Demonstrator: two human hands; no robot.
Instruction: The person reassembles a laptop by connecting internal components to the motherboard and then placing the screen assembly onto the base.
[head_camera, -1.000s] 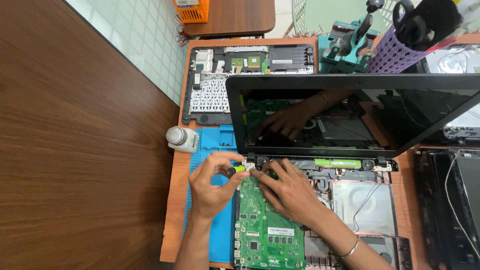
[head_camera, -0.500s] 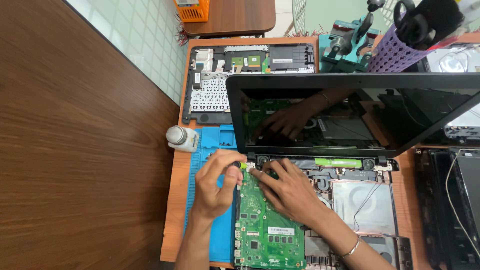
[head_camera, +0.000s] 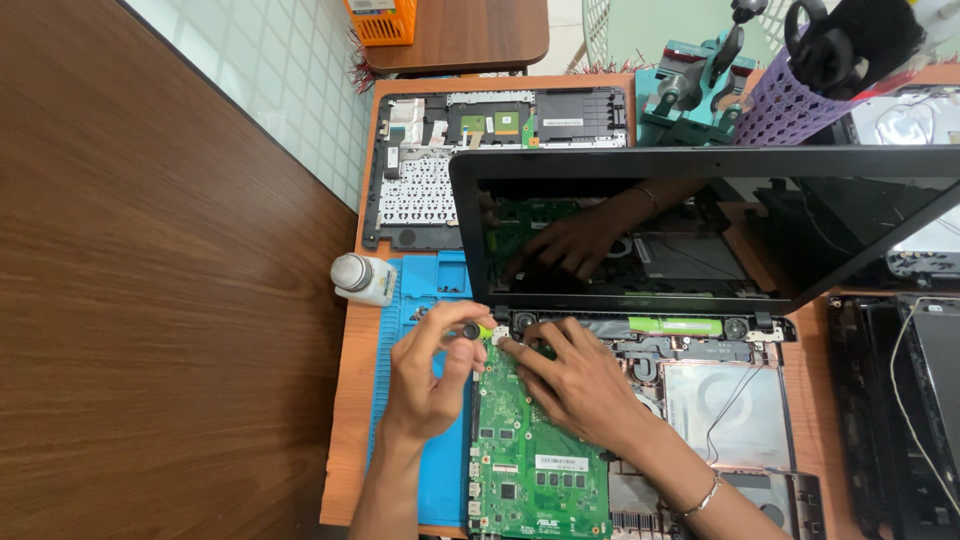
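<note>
Pinching a green-handled screwdriver (head_camera: 478, 331) in a closed grip, the left hand (head_camera: 432, 375) is working at the green circuit board's (head_camera: 530, 450) top-left corner, while the right hand (head_camera: 575, 380) is lying flat, fingers spread, on the board. The blue mat (head_camera: 415, 300) and white bottle (head_camera: 364, 278) are crowding the tabletop's (head_camera: 350, 440) left edge.

My hands: 2 (head_camera: 425, 375) (head_camera: 575, 385) | green circuit board: 1 (head_camera: 535, 460) | open laptop: 1 (head_camera: 700, 230) | white bottle: 1 (head_camera: 362, 279) | blue mat: 1 (head_camera: 420, 290)
</note>
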